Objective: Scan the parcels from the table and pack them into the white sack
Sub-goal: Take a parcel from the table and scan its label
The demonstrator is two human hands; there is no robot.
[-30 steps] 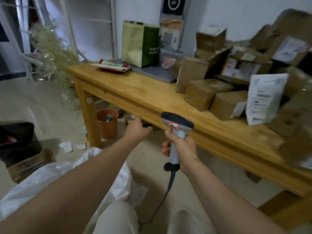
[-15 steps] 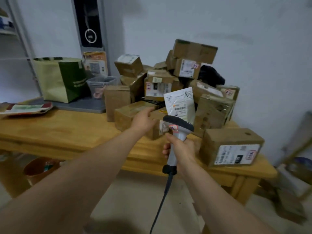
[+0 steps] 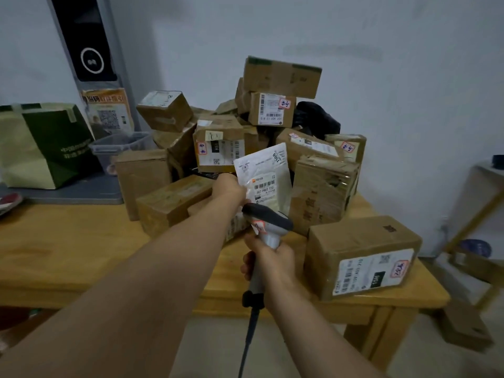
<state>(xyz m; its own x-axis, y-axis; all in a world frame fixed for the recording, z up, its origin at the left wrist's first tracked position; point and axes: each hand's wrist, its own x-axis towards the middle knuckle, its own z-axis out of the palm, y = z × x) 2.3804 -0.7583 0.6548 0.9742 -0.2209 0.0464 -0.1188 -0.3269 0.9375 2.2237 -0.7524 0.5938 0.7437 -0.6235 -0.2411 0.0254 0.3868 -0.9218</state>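
White poly mailer [image 3: 263, 175] stands upright, label facing the camera, against the pile of cardboard boxes [image 3: 281, 77] on the wooden table [image 3: 68, 249]. Left hand [image 3: 230, 186] meets the mailer's left edge; its fingers are mostly hidden, so a pinch cannot be confirmed. Right hand [image 3: 272, 261] has its fingers wrapped round the handle of the barcode scanner [image 3: 268, 221], whose head sits just below the mailer's label. A labelled carton [image 3: 362, 257] lies near the table's right front corner.
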